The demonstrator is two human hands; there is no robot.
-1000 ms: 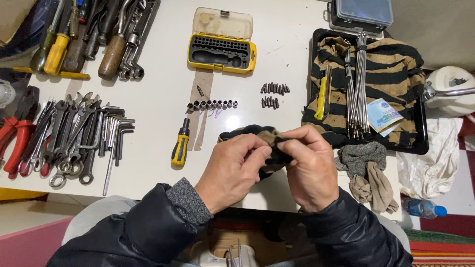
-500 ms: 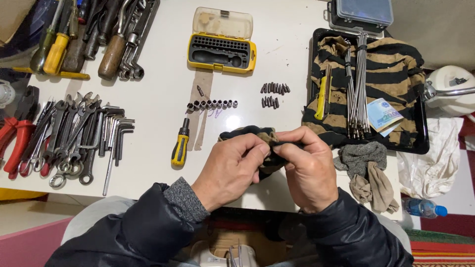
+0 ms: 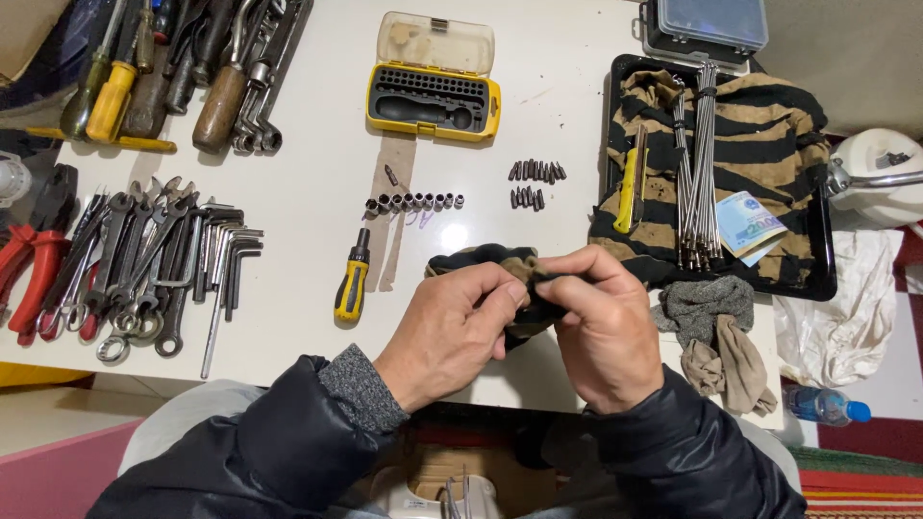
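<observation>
At table's near edge, left hand (image 3: 452, 332) and right hand (image 3: 606, 327) grips pinched shut on dark cloth (image 3: 500, 264), screwdriver (image 3: 353, 280) beside.

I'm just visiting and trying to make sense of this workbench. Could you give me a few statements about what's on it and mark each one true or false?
1. Both hands, left hand and right hand, grip a dark cloth. True.
2. The yellow bit case is shut. False: its clear lid stands open.
3. A yellow-and-black screwdriver lies on the white table, left of the hands. True.
4. The row of small sockets sits inside the black tray. False: it lies on the table, below the case.
5. The wrenches are on the right side. False: they lie at the left.
</observation>
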